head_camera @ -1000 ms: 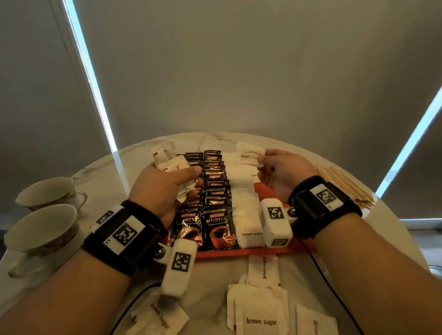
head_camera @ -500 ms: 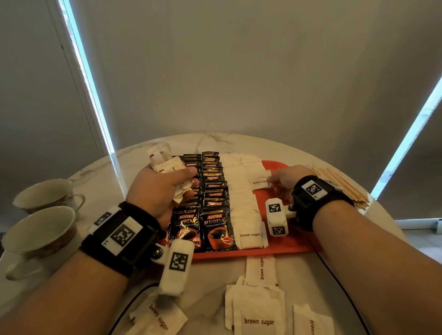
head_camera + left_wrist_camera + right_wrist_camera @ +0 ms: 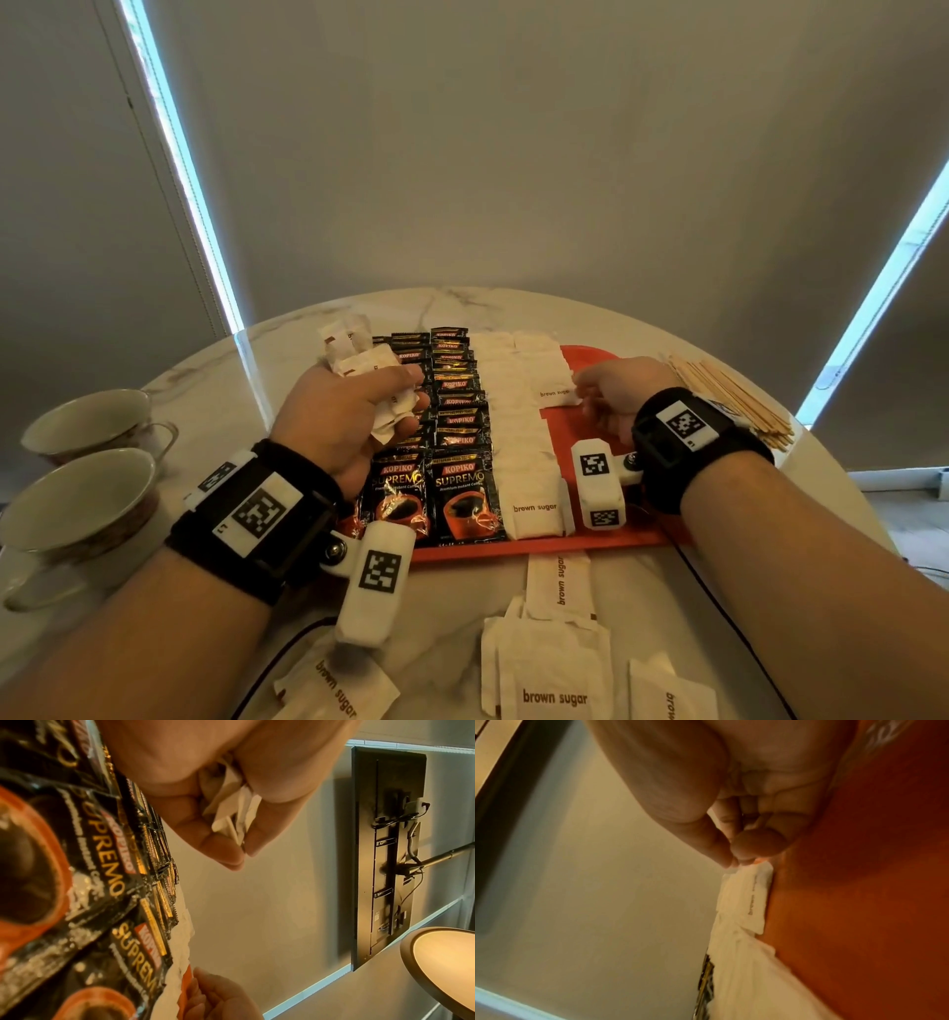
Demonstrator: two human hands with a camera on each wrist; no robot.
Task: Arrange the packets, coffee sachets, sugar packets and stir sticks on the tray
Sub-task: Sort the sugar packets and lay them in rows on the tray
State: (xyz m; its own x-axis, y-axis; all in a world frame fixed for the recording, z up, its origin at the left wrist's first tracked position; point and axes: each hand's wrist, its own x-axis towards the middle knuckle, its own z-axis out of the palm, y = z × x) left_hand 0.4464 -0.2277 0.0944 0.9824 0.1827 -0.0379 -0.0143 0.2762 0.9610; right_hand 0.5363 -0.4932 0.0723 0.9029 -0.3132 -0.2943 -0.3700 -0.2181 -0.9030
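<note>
Tray [image 3: 590, 360]: red, flat on the marble table [image 3: 215, 390], centre of scene; bare red surface shows at its right and along the near edge.
Coffee sachets [image 3: 459, 483]: black Kopiko Supremo packs, two overlapping rows on the tray's left part, running near to far.
Sugar packets on tray [image 3: 518, 437]: white, marked "brown sugar"; one full row just right of the coffee, a second shorter row at the far end beside it.
Newest sugar packet [image 3: 554, 390]: nearest of the short second row, lying on the tray, label toward the viewer.
Right hand [image 3: 611, 393]: low over the tray's right side, fingers curled, thumb and fingertip meeting at that packet's right edge; the wrist view is blurred, so whether it still pinches the paper cannot be told.
Left hand [image 3: 354, 411]: held above the coffee rows, fingers and thumb clenched round a crumpled bunch of sugar packets [image 3: 369, 370].
Loose sugar packets [image 3: 554, 663]: scattered on the table near the viewer, off the tray.
Stir sticks [image 3: 729, 395]: wooden pile on the table, right of the tray.
Cups [image 3: 77, 493]: two, at the table's left edge, well apart from the tray.
</note>
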